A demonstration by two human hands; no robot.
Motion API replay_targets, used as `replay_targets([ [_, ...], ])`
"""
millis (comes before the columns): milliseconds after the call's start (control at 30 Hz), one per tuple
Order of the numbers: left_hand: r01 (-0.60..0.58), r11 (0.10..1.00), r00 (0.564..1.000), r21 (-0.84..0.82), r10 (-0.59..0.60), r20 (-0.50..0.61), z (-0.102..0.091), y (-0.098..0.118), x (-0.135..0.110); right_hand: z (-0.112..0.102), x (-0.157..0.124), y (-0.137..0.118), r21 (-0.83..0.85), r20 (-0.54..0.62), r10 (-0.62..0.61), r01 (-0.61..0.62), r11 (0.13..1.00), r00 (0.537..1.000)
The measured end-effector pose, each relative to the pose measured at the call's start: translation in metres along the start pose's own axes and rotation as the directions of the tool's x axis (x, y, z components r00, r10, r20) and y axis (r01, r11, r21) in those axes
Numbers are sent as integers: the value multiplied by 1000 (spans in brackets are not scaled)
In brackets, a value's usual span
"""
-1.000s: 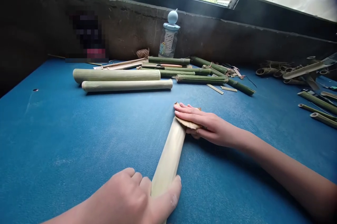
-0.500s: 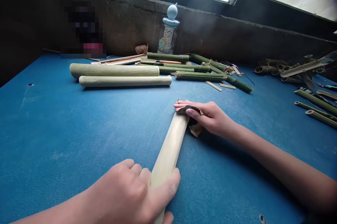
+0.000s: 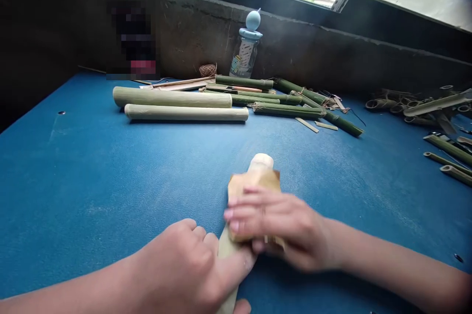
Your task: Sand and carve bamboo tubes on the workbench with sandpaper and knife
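Note:
My left hand [image 3: 199, 265] is wrapped around the near part of a pale, peeled bamboo tube [image 3: 261, 161], which points away from me over the blue table. A tan sheet of sandpaper [image 3: 239, 183] lies folded over the tube's middle. My right hand [image 3: 273, 225], slightly blurred, presses that sheet onto the bamboo with its fingers curled across the top. The right hand sits just beyond my left thumb. Only the far end of the tube shows past the paper; the stretch beneath the paper and both hands is hidden.
Two peeled bamboo tubes [image 3: 186, 113] lie side by side at the back. Several green bamboo pieces [image 3: 287, 111] are heaped right of them, before a clear bottle with a blue lid [image 3: 246, 53] and a ball of twine [image 3: 208, 70]. More bamboo offcuts [image 3: 448, 149] lie at the far right.
My right hand has slid with the sandpaper from the tube's far end back toward my left hand, uncovering that end. The left hand keeps its grip. The view has shifted slightly.

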State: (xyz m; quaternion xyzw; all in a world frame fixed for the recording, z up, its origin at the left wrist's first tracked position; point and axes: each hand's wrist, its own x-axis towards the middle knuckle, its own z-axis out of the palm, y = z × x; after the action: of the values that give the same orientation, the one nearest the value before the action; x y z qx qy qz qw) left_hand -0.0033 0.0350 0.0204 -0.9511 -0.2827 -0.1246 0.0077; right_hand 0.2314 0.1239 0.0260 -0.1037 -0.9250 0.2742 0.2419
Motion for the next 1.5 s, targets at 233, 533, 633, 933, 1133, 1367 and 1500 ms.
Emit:
replay_targets([
  [233,-5,1000,999,12,4,46,-6,-1,3,-12,-5,20,-130,-190,176,-202,971,966],
  [533,-16,999,1000,47,15,7,-3,-1,2,2,-1,11,-27,-110,57,-61,998,992],
  [633,-9,997,1000,75,10,-5,-1,0,1,-1,1,14,-64,-239,211,-232,971,948],
  [933,39,999,999,38,-39,-4,-6,-1,5,-7,5,15,78,-170,212,-201,977,962],
  [1133,-19,999,999,32,20,-44,-4,0,4,1,6,-6,295,95,2,-30,955,995],
  [1367,-39,993,998,108,43,-35,4,-1,2,-18,7,6,274,3,258,-249,929,966],
  [1500,-41,996,990,82,52,-132,13,-1,1,-9,8,-15,488,197,104,-190,852,975],
])
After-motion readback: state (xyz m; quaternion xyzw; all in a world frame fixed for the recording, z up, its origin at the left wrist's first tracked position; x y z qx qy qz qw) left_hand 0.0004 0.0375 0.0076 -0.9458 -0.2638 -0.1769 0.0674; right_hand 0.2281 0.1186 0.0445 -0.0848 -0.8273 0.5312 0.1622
